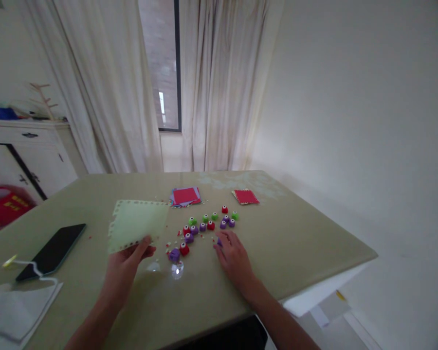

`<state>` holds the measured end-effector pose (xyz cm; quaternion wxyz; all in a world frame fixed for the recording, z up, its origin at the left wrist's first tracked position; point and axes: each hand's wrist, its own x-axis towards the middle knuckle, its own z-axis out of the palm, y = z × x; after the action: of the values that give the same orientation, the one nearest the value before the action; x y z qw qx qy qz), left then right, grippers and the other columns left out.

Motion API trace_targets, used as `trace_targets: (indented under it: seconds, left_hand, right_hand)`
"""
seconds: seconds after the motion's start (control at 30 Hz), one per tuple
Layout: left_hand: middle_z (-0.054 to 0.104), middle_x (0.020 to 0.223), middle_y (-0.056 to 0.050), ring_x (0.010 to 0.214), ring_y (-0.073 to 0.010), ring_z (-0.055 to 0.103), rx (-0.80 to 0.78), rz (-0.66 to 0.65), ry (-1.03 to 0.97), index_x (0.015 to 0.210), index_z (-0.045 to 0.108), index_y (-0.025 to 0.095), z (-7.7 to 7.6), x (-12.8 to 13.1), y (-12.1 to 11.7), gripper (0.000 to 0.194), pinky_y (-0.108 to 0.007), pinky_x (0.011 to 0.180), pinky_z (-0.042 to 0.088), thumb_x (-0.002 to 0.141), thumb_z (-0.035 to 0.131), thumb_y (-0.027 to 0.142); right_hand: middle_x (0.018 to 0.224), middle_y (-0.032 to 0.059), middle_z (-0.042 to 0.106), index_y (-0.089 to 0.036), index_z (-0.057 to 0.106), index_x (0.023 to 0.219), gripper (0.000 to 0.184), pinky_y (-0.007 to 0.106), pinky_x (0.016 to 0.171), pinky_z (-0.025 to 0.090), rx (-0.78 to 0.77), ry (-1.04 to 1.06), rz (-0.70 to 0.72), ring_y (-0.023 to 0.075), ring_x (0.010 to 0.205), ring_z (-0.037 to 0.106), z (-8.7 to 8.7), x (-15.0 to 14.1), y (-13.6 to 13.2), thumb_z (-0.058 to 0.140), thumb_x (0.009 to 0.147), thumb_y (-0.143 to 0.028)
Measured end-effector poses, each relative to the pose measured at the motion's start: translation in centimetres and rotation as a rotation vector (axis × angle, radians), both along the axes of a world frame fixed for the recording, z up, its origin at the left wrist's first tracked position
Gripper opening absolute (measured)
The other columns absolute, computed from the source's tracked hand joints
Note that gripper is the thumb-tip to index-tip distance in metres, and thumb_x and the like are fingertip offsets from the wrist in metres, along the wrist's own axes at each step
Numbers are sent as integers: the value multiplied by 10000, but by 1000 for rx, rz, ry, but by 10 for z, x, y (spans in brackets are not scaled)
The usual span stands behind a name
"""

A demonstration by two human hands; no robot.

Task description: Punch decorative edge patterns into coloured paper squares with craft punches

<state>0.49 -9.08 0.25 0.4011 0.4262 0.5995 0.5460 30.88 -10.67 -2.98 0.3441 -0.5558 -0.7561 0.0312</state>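
Note:
My left hand (131, 257) pinches the lower edge of a pale green sheet of paper (140, 222), held tilted above the table. Small holes and notches run along its top, left and lower edges. My right hand (235, 255) rests low over the table, its fingers curled around a small purple craft punch (219, 241), mostly hidden under them. Between the hands, several small punches lie scattered, among them a red punch (184, 249), a purple punch (174, 255) and a green punch (192, 221). Tiny punched paper bits lie around them.
Behind the punches lies a stack of coloured paper (185, 196); to its right is a smaller stack with a red top sheet (246, 197). A black phone (53, 250) and a white face mask (18, 311) lie at the left. The table (295, 243) ends near a wall at right.

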Motion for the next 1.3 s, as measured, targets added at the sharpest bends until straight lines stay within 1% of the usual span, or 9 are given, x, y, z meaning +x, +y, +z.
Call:
trace_targets:
  seconds: [0.1, 0.17, 0.23, 0.43, 0.6, 0.73, 0.83, 1.03, 1.3]
  left_hand:
    - [850, 849, -136, 975, -414, 780, -230, 9, 247, 709, 795, 207, -16, -13, -37, 568, -543, 1069, 523, 714, 687, 765]
    - [861, 886, -123, 1037, -452, 762, -300, 34, 342, 711, 809, 237, -26, -19, -57, 585, -586, 1085, 496, 714, 635, 795]
    - [862, 867, -93, 1031, -431, 769, -253, 30, 396, 721, 805, 267, -33, -22, -69, 535, -543, 1028, 540, 752, 622, 769]
    - [840, 785, -73, 892, -379, 782, -189, 122, 435, 640, 730, 288, -33, -19, -78, 499, -454, 838, 609, 800, 594, 741]
    - [837, 846, -100, 1021, -428, 746, -230, 146, 437, 635, 742, 276, -27, -16, -78, 508, -523, 1015, 526, 765, 571, 735]
    - [828, 825, -98, 1032, -431, 734, -208, 161, 365, 623, 734, 267, -32, -16, -78, 512, -513, 1018, 506, 759, 616, 746]
    - [827, 813, -90, 1024, -428, 734, -191, 157, 367, 629, 730, 267, -39, -19, -77, 509, -514, 1010, 504, 780, 624, 741]
    - [836, 842, -92, 990, -416, 744, -178, 206, 386, 650, 732, 266, -44, -16, -80, 513, -521, 1000, 513, 819, 613, 736]
    - [832, 798, -70, 967, -403, 756, -164, 223, 385, 645, 719, 276, -41, -11, -84, 520, -485, 954, 541, 817, 609, 754]
  right_hand:
    - [1268, 108, 723, -230, 660, 1341, 317, 448, 1068, 526, -9, -132, 209, 283, 1180, 644, 9, -31, 1, 650, 1026, -264]
    - [1342, 108, 703, -229, 647, 1355, 362, 457, 1081, 510, -2, -223, 286, 287, 1221, 623, 14, -55, 9, 682, 1021, -362]
    - [1378, 133, 687, -197, 675, 1302, 396, 492, 1089, 494, 15, -344, 343, 323, 1268, 593, 18, -78, 22, 696, 1004, -458]
    - [1159, 154, 755, -127, 738, 1105, 246, 485, 1074, 483, -38, -565, 412, 322, 1153, 644, 31, -114, 49, 694, 986, -337]
    - [1186, 127, 760, -157, 650, 1265, 298, 369, 944, 541, -67, -517, 317, 273, 1103, 688, 55, -102, 68, 662, 987, -264]
    - [1321, 164, 698, -162, 553, 1408, 369, 364, 914, 556, -106, -480, 139, 283, 1151, 694, 75, -79, 112, 560, 1043, -216]
    - [1306, 165, 693, -168, 620, 1337, 287, 370, 902, 575, -167, -501, 80, 264, 1090, 722, 77, -67, 143, 521, 1067, -176]
    - [1322, 107, 687, -173, 650, 1329, 337, 489, 962, 614, -239, -570, 140, 268, 1128, 707, 65, -66, 166, 682, 1040, -342]
    - [1251, 96, 725, -165, 706, 1222, 210, 444, 949, 610, -282, -687, 277, 251, 1096, 720, 69, -62, 169, 687, 1022, -226]
